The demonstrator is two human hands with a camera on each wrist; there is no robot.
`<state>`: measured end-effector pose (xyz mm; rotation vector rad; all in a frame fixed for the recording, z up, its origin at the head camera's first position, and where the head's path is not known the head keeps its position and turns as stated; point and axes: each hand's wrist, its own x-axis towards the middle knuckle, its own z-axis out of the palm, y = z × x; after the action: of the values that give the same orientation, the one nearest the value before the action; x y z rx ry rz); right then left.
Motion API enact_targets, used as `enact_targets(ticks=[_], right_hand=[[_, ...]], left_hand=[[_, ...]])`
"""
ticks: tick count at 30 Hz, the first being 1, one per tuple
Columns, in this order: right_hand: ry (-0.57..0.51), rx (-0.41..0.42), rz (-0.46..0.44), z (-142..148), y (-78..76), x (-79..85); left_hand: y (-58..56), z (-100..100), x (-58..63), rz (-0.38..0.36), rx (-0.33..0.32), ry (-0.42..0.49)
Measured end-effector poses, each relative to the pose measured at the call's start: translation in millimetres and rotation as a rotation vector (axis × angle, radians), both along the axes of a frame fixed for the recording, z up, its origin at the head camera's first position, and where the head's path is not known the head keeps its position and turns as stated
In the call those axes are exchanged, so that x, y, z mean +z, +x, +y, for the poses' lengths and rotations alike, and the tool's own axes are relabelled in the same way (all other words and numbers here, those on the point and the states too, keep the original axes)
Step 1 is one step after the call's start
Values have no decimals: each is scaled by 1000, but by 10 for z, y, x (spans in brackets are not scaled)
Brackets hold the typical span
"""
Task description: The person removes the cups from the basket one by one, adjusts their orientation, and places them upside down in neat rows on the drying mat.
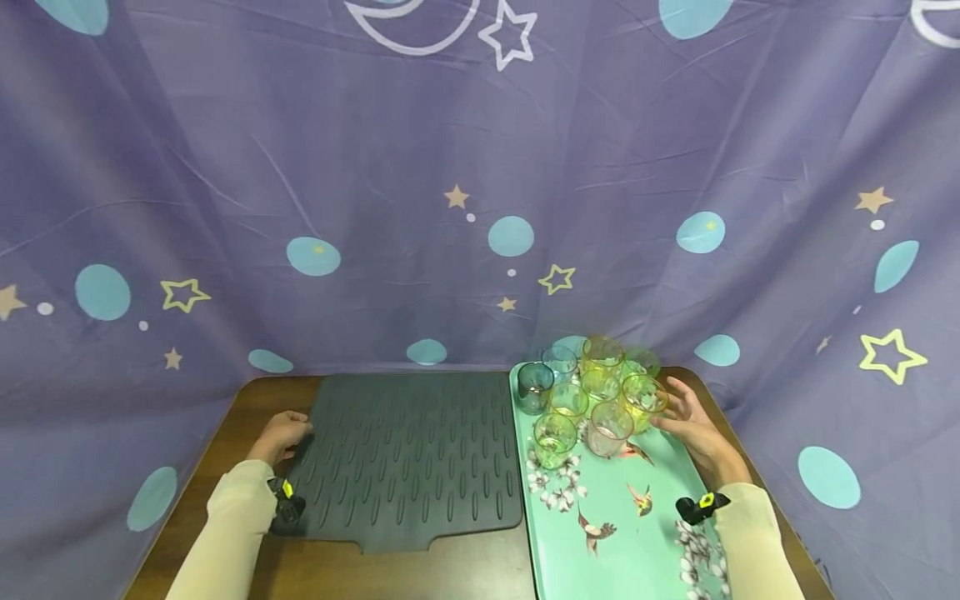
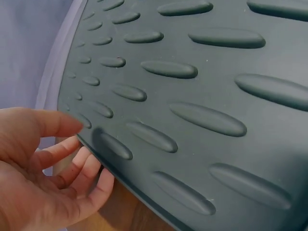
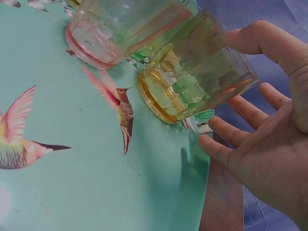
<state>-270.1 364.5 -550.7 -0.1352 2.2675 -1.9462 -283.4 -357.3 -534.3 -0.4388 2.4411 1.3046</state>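
Note:
A dark grey ridged drying mat (image 1: pixel 405 458) lies flat on the wooden table. At its left edge is my left hand (image 1: pixel 285 435); in the left wrist view the thumb (image 2: pixel 60 123) is over the rim and the curled fingers are beneath it. My right hand (image 1: pixel 697 429) is beside a yellow glass (image 1: pixel 643 400), thumb and fingers spread around its side; the right wrist view shows this amber-yellow glass (image 3: pixel 192 72) standing on the tray. Close to it is a pink-tinted glass (image 3: pixel 122 31). Whether the right fingertips touch the glass is unclear.
A mint-green tray (image 1: pixel 622 542) printed with birds and flowers stands right of the mat. Several coloured glasses crowd its far end, among them a dark blue glass (image 1: pixel 535 389) and a light green glass (image 1: pixel 555 442). A purple curtain (image 1: pixel 405 250) hangs behind the table.

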Motion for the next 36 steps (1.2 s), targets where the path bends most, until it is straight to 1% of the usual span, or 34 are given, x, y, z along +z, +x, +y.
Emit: enact_targets(ticks=[3, 6, 11, 17, 20, 23, 29, 32, 36], right_hand=[[0, 5, -14, -4, -8, -21], [10, 4, -24, -9, -27, -31], [13, 4, -25, -38, -99, -35], [-63, -1, -7, -86, -166, -127], [-113, -2, 9, -104, -182, -180], [-121, -8, 14, -109, -192, -211], [-101, -6, 19, -95, -185, -219], [-91, 17, 24, -60, -159, -229], [-128, 42, 37, -3, -100, -260]], left_hand=[[-19, -59, -70, 1, 22, -2], [-50, -109, -115, 1, 43, -11], [-69, -127, -121, 16, 81, -24], [-40, -77, -127, 67, 95, -76], [-31, -71, -136, 71, 94, -96], [-29, -76, -144, 72, 94, -102], [-18, -83, -179, 78, 101, -96], [-7, -86, -195, 83, 107, -92], [8, -86, -178, 93, 115, -91]])
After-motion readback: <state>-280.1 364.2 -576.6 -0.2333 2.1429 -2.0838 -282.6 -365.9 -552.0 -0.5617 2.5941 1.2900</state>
